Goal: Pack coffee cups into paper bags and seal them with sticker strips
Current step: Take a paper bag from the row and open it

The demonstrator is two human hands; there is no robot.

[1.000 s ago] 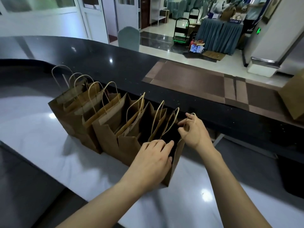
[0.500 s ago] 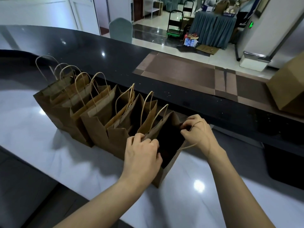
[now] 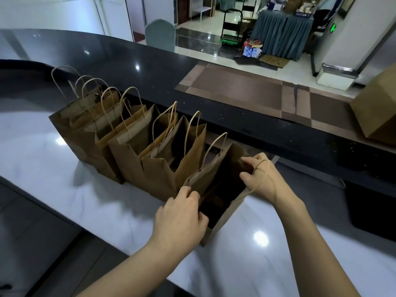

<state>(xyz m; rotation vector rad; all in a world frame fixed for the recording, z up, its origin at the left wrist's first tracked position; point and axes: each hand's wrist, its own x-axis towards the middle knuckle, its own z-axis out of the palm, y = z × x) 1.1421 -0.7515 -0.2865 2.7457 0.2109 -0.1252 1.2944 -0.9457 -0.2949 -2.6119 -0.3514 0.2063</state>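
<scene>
Hands sit on both sides of the open brown paper bag (image 3: pixel 222 213) at the near end of the row on the white worktop (image 3: pixel 107 200), the left hand (image 3: pixel 182 215) pinching its near rim, the right hand (image 3: pixel 260 177) gripping its far rim and string handle.

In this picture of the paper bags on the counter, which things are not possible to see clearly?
- Nearest bag, head view: its inside is too dark to tell if a cup is there.
- Other bags: their contents are hidden by their own walls and by each other.
- Left hand: its fingertips are hidden behind the bag's rim.
- Cardboard box: cut off by the right edge.
- Sticker strips and coffee cups: none can be made out.
</scene>
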